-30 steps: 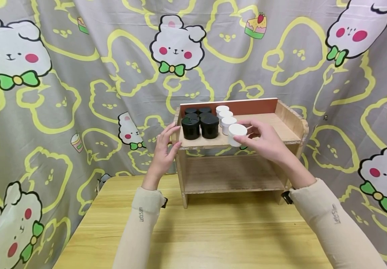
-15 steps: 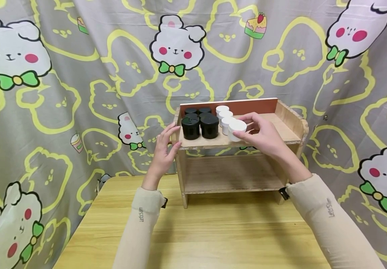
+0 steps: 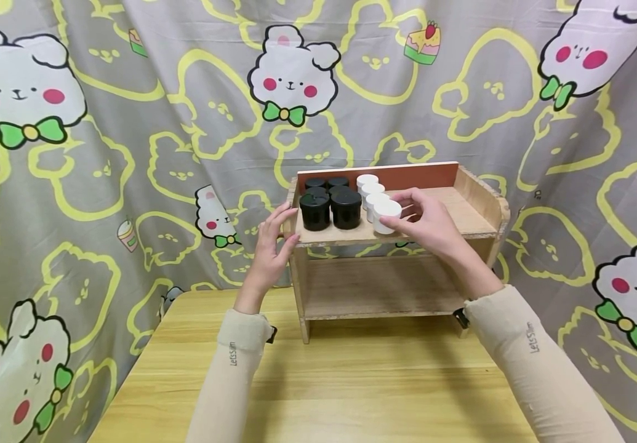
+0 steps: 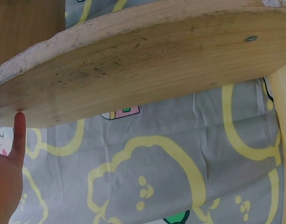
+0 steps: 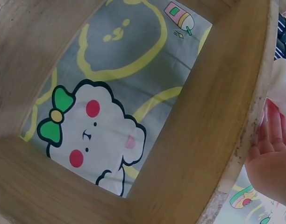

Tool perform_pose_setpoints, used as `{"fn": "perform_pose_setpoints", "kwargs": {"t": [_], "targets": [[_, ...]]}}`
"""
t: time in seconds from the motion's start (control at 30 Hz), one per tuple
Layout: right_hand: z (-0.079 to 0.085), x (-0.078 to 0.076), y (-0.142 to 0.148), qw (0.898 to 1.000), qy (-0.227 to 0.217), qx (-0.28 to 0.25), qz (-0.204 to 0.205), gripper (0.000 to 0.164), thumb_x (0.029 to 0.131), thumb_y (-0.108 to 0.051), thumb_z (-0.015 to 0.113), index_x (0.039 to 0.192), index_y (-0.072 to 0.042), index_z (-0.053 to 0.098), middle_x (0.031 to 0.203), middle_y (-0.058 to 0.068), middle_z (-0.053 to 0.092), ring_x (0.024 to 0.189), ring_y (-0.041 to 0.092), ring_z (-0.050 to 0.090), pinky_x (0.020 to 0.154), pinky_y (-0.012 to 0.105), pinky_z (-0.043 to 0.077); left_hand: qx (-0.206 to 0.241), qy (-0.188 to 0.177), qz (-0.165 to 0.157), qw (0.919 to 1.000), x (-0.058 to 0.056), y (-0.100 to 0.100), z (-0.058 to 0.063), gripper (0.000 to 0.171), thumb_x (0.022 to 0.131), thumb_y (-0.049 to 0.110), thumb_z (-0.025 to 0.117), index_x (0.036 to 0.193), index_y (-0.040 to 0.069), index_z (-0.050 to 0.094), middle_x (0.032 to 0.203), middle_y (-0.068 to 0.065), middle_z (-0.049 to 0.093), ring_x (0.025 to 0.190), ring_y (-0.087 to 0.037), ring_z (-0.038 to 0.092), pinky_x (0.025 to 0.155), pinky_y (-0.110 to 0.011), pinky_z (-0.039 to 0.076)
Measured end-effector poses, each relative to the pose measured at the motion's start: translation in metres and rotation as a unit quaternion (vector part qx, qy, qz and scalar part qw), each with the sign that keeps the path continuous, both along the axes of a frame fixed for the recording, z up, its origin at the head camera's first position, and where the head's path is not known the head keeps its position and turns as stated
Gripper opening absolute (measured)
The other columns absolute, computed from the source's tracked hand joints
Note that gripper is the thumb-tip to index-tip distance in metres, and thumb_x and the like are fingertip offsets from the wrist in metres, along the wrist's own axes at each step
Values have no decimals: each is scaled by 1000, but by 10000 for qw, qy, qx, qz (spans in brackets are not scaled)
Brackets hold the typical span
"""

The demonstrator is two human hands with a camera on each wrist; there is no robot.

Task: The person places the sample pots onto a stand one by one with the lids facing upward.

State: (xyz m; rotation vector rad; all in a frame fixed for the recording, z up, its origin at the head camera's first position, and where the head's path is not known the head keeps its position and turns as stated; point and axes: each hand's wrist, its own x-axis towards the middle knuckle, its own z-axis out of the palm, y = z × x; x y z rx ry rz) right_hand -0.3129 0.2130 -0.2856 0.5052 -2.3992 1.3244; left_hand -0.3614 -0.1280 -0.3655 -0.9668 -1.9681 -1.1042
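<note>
A white lidded jar [image 3: 386, 218] is pinched between the thumb and fingers of my right hand [image 3: 430, 221], at the front end of a row of white jars [image 3: 372, 189] on the top board of a wooden shelf unit [image 3: 384, 286]. Left of that row, several black lidded jars [image 3: 346, 209] stand in two columns. My left hand [image 3: 274, 243] touches the unit's left side panel [image 4: 133, 70] with extended fingers, its thumb near the front edge. In the right wrist view, part of the white jar shows at the right border, above my right hand [image 5: 274, 163].
The shelf unit stands on a light wooden table [image 3: 318, 381]. Its right side panel [image 3: 481, 197] and reddish back board [image 3: 418, 176] rise above the top board. A lower board [image 3: 384, 301] runs beneath. Behind hangs a grey patterned curtain [image 3: 196, 123].
My right hand has moved the white jar back and slightly left, from in front of the top board's edge to close against the row. The left hand has stayed in place.
</note>
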Motion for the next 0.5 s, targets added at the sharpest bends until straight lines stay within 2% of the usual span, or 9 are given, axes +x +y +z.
{"fn": "perform_pose_setpoints", "kwargs": {"t": [0.27, 0.5], "targets": [[-2, 0, -1, 10000, -21, -34, 75, 50, 89, -23, 83, 131, -4, 63, 114, 15, 71, 91, 13, 65, 73, 18, 54, -18, 3, 26, 10000, 0, 0, 1, 52, 102, 9, 64, 151, 14, 49, 166, -5, 37, 145, -27, 39, 102, -40, 34], [-6, -3, -2, 9999, -85, -84, 49, 50, 88, -24, 84, 129, -4, 64, 113, 16, 71, 91, 13, 65, 72, 19, 55, -13, -82, 11, 10000, 1, -1, 1, 51, 102, 10, 64, 151, 15, 49, 166, -4, 36, 145, -27, 39, 102, -43, 38]]}}
